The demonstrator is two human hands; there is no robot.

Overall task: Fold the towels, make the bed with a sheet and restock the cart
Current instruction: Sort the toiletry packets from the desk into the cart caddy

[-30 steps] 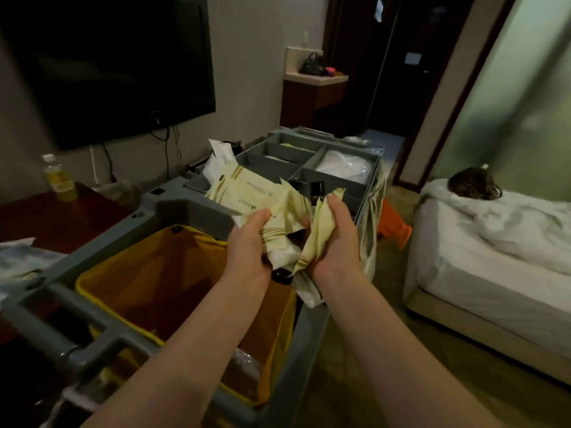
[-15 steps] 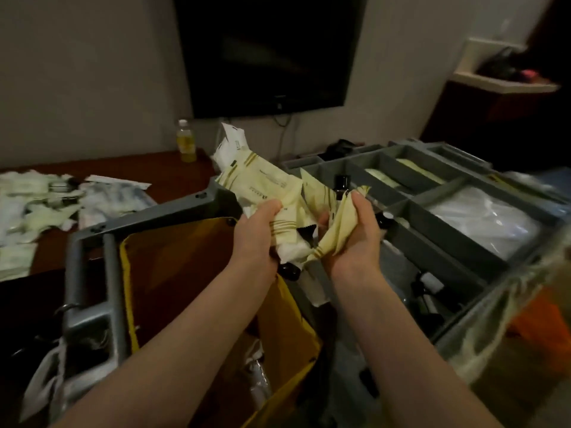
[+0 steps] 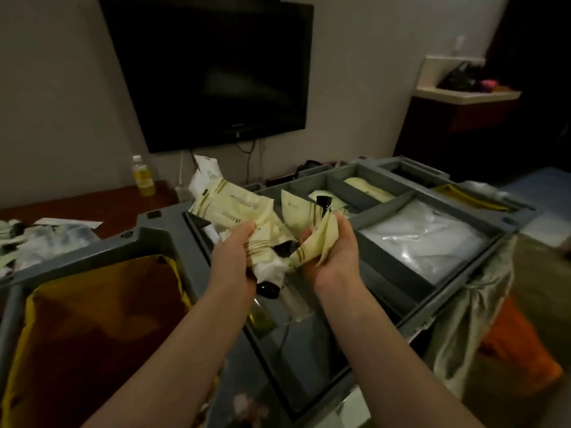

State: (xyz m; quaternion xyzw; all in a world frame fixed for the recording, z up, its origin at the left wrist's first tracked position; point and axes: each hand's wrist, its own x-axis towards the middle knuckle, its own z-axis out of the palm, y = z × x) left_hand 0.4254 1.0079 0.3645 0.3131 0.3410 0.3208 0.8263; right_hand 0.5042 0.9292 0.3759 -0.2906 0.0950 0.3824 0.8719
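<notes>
Both hands hold packets [image 3: 234, 211] above the cart [image 3: 160, 239].

We see a dark TV [image 3: 216, 72] on the far wall. Below it stands the grey cart, with a yellow bag [image 3: 92, 319] at near left and a divided tray [image 3: 386, 206] at right. One right-hand compartment holds clear-wrapped white goods [image 3: 426, 242]. A desk [image 3: 108, 202] at far left carries a bottle [image 3: 142, 176]. Over the tray, our left hand [image 3: 234, 261] clasps a fan of cream packets and our right hand [image 3: 336, 251] clenches crumpled ones. A dark cap [image 3: 268, 288] under the left hand may be a small bottle.
</notes>
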